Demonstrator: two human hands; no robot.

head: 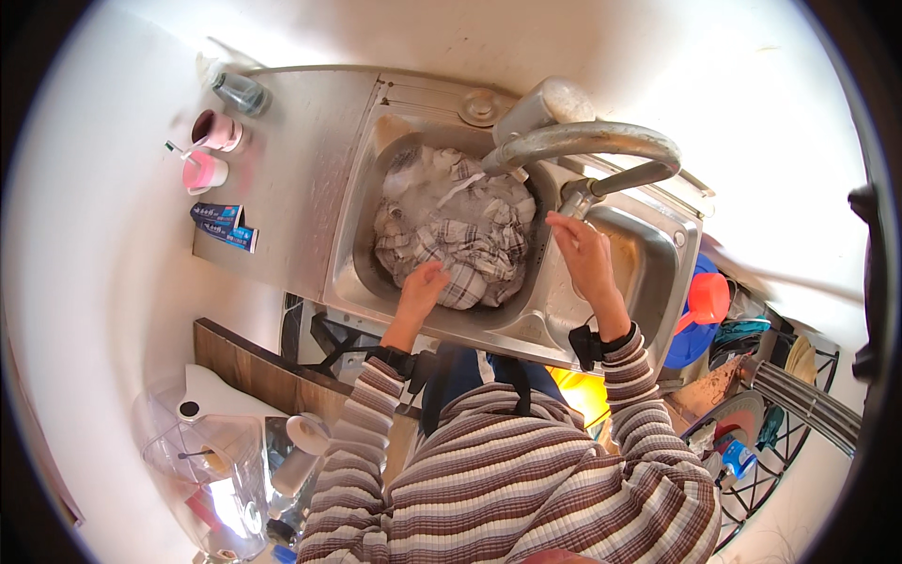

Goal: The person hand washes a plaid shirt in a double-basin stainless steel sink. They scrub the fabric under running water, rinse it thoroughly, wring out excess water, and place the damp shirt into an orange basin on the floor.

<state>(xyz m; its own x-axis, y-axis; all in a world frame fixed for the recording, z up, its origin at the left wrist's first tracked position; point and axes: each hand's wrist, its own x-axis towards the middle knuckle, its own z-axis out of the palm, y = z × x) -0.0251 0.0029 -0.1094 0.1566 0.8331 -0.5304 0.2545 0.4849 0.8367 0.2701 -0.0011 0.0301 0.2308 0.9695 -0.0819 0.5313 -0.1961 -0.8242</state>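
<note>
Wet plaid cloth (468,243) lies bunched in water in the left basin (347,257) of a stainless steel sink. My left hand (425,287) is over the cloth's near edge, fingers loosely bent and nothing seen in them; whether they touch the cloth is unclear. Beside the base of the metal faucet (579,199) is my right hand (586,255), its fingertips close to the fitting. I cannot tell if they touch it. The curved spout (599,137) points into the left basin, and a pale streak, perhaps running water, slants down from it.
Left on the steel counter (296,176) are a glass (242,94), a pink mug (217,131), a cup (205,172) with a toothbrush, and toothpaste tubes (225,224). A metal canister (546,109) stands behind the spout. A red dipper (707,297) is right of the smaller basin (645,243).
</note>
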